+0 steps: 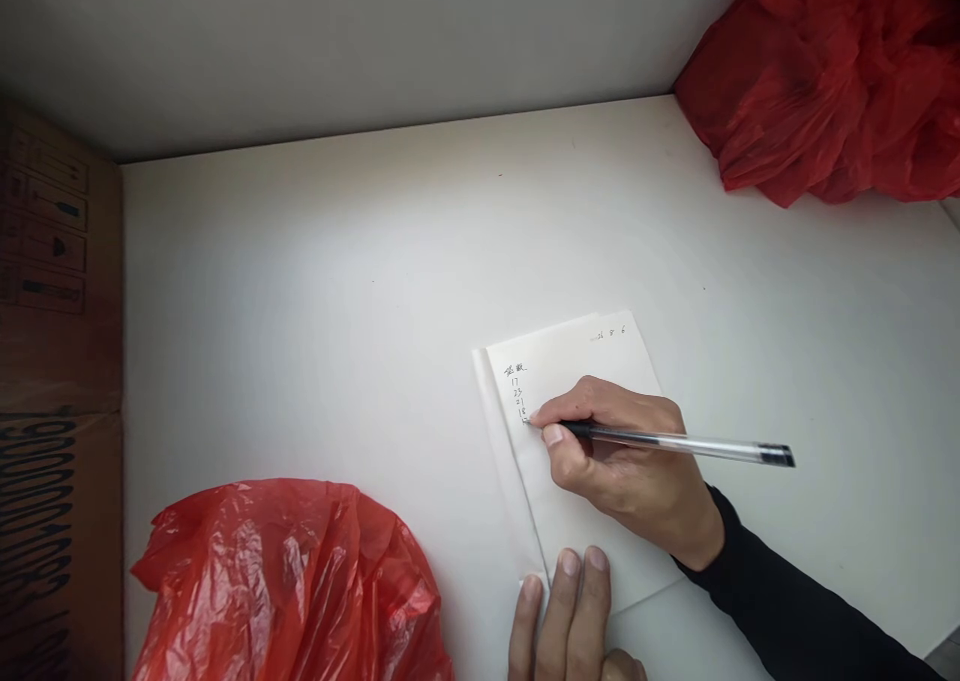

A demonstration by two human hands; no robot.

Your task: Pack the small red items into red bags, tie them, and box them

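Notebook (577,526), one: white pages, lying open on the worktop, slightly skewed; clock positions below are taken from its middle.

Worktop (337,291), one: white, plain.

Carton (64,361), one: brown, dark printing and framed symbols; upright at nine o'clock, cut by the picture edge.

Red plastic bags, two: the first (292,581) between eight and nine o'clock; the second (817,91) between one and two, dimmer, crumpled. Contents of both cannot be told.

Right hand (630,461), one: over the page at three o'clock, black sleeve (787,586) running out towards four; grip closed on the pen.

Left hand (561,621), one: at six o'clock, partly out of view, grip loose, fingertips resting on the notebook's lower edge.

Pen (697,447), one: clear barrel, black ends; point on the page at ten o'clock.

Handwriting (517,393): a column, 17, 23, 21, 18, and a last entry beside the pen point, not legible.
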